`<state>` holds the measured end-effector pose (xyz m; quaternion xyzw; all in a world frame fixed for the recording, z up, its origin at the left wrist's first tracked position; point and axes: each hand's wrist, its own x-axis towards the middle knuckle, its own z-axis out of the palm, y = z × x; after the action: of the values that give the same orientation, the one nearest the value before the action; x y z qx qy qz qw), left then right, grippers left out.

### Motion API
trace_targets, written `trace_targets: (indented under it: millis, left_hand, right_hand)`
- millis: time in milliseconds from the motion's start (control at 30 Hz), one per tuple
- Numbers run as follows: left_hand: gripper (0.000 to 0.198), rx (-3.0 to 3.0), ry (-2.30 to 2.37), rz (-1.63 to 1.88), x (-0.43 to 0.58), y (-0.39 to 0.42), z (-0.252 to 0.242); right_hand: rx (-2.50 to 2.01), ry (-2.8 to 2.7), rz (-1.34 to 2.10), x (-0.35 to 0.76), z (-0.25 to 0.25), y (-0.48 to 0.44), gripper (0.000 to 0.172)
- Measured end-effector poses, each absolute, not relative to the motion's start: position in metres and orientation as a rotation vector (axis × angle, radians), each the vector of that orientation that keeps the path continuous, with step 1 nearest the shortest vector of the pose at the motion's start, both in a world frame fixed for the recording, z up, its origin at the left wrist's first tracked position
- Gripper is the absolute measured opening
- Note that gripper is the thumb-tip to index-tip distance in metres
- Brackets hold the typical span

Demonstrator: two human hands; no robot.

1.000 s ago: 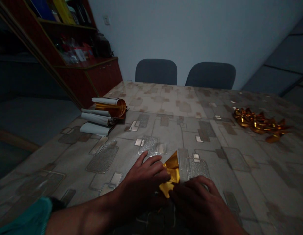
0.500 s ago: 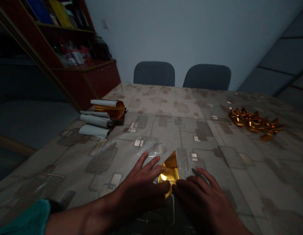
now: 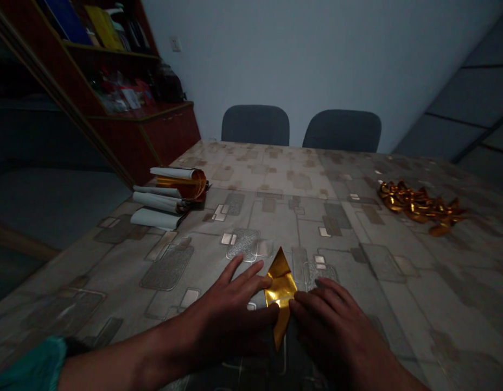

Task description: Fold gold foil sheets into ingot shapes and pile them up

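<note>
A small piece of shiny gold paper [image 3: 281, 289], folded with a pointed tip at the top and another at the bottom, lies on the patterned tablecloth at lower centre. My left hand [image 3: 235, 304] holds its left edge between thumb and index finger, the other fingers spread over the cloth. Against the right edge, my right hand [image 3: 330, 320] pinches the paper with thumb and fingertips, its fingers close together. Several folded gold pieces [image 3: 422, 205] sit in a cluster at the right. On the left, a stack of bent gold and whitish sheets [image 3: 165, 198] rests on the table.
Two grey chairs [image 3: 255, 125] stand behind the far edge of the table [image 3: 275, 163]. A dark red cabinet [image 3: 170, 130] with shelves of books and bags is at the back left, beside a pale wall.
The gold paper has turned slightly, its upper tip now further left, and its lower point shows more fully between my hands. My right hand's fingers have drawn closer together.
</note>
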<state>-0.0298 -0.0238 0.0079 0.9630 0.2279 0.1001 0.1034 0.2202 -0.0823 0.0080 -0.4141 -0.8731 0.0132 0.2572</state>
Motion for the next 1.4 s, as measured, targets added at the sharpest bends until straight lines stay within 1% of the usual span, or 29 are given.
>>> trace_targets:
  millis: [100, 167, 233, 333, 467, 700, 867, 933, 1000, 1067, 1100, 1133, 1167, 1233, 1267, 1300, 1333, 1400]
  left_hand:
    - [0.015, 2.770, 0.788, 0.290, -0.024, -0.023, 0.014]
    - [0.011, 2.751, 0.834, 0.333, -0.017, -0.024, 0.015]
    - [0.012, 2.764, 0.862, 0.382, -0.010, -0.026, 0.011]
    - [0.006, 2.778, 0.920, 0.484, -0.006, -0.031, 0.004]
    - [0.010, 2.741, 0.936, 0.428, -0.011, -0.034, 0.004]
    - [0.019, 2.708, 0.835, 0.412, -0.019, -0.034, 0.008]
    - [0.020, 2.749, 0.808, 0.370, -0.020, -0.032, 0.009]
    - [0.019, 2.744, 0.816, 0.352, -0.017, -0.030, 0.012]
    - [0.015, 2.740, 0.847, 0.354, -0.013, -0.028, 0.015]
    - [0.010, 2.750, 0.886, 0.357, -0.006, -0.025, 0.016]
    - [0.008, 2.758, 0.908, 0.356, -0.002, -0.023, 0.017]
    - [0.006, 2.764, 0.929, 0.356, 0.002, -0.021, 0.016]
    - [0.006, 2.766, 0.932, 0.356, 0.004, -0.019, 0.016]
    - [0.005, 2.749, 0.905, 0.373, 0.007, -0.016, 0.014]
    - [0.005, 2.731, 0.883, 0.393, 0.007, -0.015, 0.013]
    - [0.005, 2.704, 0.863, 0.418, 0.007, -0.014, 0.013]
    - [0.006, 2.670, 0.857, 0.449, 0.006, -0.014, 0.012]
    - [0.012, 2.586, 0.883, 0.504, 0.003, -0.014, 0.013]
  right_hand:
    - [-1.209, -2.327, 0.119, 0.215, 0.004, -0.084, 0.012]
    - [-1.266, -2.291, 0.091, 0.209, 0.002, -0.082, 0.007]
    - [-1.332, -2.280, -0.013, 0.201, 0.000, -0.080, 0.012]
    - [-1.391, -2.345, -0.191, 0.191, 0.001, -0.078, 0.019]
    - [-1.476, -2.314, -0.232, 0.185, 0.006, -0.080, 0.018]
    - [-1.487, -2.259, -0.079, 0.189, 0.007, -0.085, 0.013]
    - [-1.476, -2.290, -0.049, 0.201, 0.013, -0.080, 0.020]
    - [-1.451, -2.314, 0.013, 0.208, 0.018, -0.073, 0.021]
    - [-1.418, -2.312, 0.153, 0.216, 0.024, -0.061, 0.015]
    - [-1.428, -2.211, 0.296, 0.220, 0.028, -0.045, 0.002]
    - [-1.449, -2.186, 0.306, 0.220, 0.028, -0.037, 0.007]
    - [-1.479, -2.157, 0.282, 0.220, 0.028, -0.029, 0.008]
    - [-1.509, -2.106, 0.256, 0.218, 0.026, -0.021, 0.015]
    - [-1.513, -2.127, 0.245, 0.215, 0.022, -0.011, 0.033]
    - [-1.496, -2.162, 0.251, 0.214, 0.020, -0.008, 0.037]
    - [-1.472, -2.200, 0.266, 0.213, 0.018, -0.006, 0.037]
    - [-1.448, -2.227, 0.290, 0.212, 0.017, -0.005, 0.033]
    - [-1.420, -2.231, 0.353, 0.214, 0.017, -0.006, 0.022]
